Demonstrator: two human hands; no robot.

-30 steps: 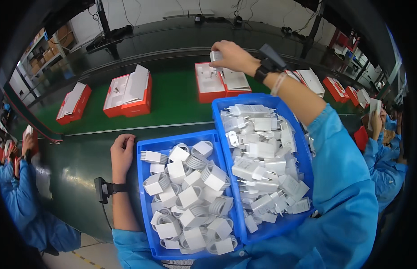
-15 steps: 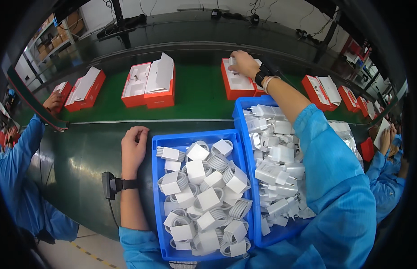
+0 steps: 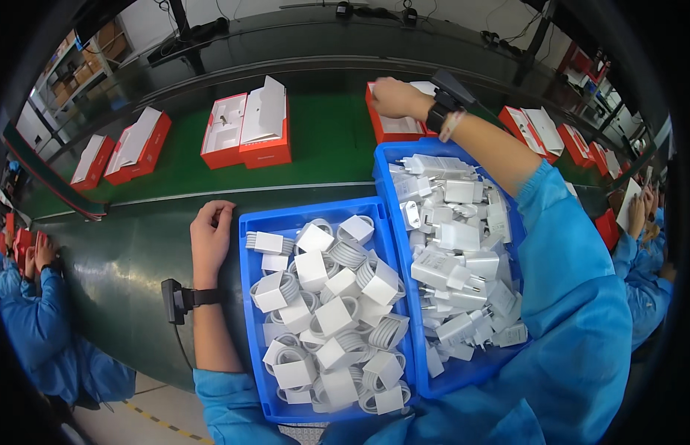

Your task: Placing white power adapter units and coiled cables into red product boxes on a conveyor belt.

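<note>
My right hand (image 3: 399, 98) is above an opened red box (image 3: 395, 130) with a white tray inside, on the green strip. Its fingers curl downward, and what they hold, if anything, is hidden under the hand. On the dark table, my left hand (image 3: 211, 233) rests left of a blue bin, empty, with the fingers loosely bent and the thumb a little apart. White coiled cables in paper sleeves (image 3: 334, 317) fill that blue bin (image 3: 250, 326). To its right, a second blue bin (image 3: 383, 167) holds a heap of white plug chargers (image 3: 458, 236).
Another opened red box (image 3: 265, 153) with a raised white flap stands left of centre. More red boxes (image 3: 139, 148) line the green strip (image 3: 185, 159) on both sides. Co-workers in blue sleeves work at far left (image 3: 41, 311) and far right (image 3: 642, 289).
My right hand has turned at the wrist, so its fingers are now hidden over the box. The left co-worker's hand has left the nearby red box. My view has shifted slightly.
</note>
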